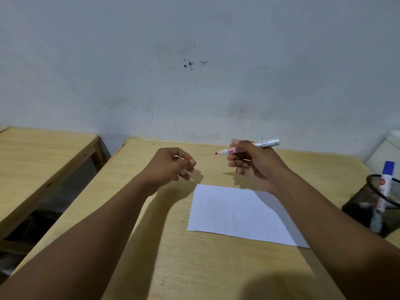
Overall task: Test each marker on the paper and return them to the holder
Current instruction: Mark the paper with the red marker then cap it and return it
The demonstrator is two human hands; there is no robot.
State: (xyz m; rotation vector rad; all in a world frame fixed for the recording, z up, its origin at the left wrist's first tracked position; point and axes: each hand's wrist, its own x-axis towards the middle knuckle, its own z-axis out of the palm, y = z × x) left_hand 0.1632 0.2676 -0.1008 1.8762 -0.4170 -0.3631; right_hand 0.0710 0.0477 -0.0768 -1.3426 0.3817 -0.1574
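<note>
- Step in hand, my read: red marker (249,148) uncapped, about to be tested. Paper (233,211) looks blank from here, so no stroke yet.
- Right hand (253,163), centre-right of frame, fingers curled and pinching the red marker mid-barrel. Red tip points left, white barrel tail sticks out to the upper right. Marker is in the air above the far part of the counter (173,267), just beyond the paper's far edge, not touching it.
- Left hand (171,165), centre of frame, fingers closed together around something small; I see a bit of red and white between them. Likely the cap, but blurred, can't tell for sure.
- Paper lies flat on the counter, lower centre-right, partly under the right forearm.
- Holder (368,204), black mesh cup at the right edge of frame, standing on the counter, well apart from the paper's left side, near its right. Blue-capped marker (386,180) stands upright in it; other contents too blurred to count.
- Next move needs: tilt the red tip down, lower onto bare paper, short stroke. Left hand could steady the sheet since it's loose on the counter.
- After that I'd recap and drop it into the holder at right, then take the blue one.
- Risk, as I judge it: paper sliding under the stroke; cap misaligned on recapping.
</note>
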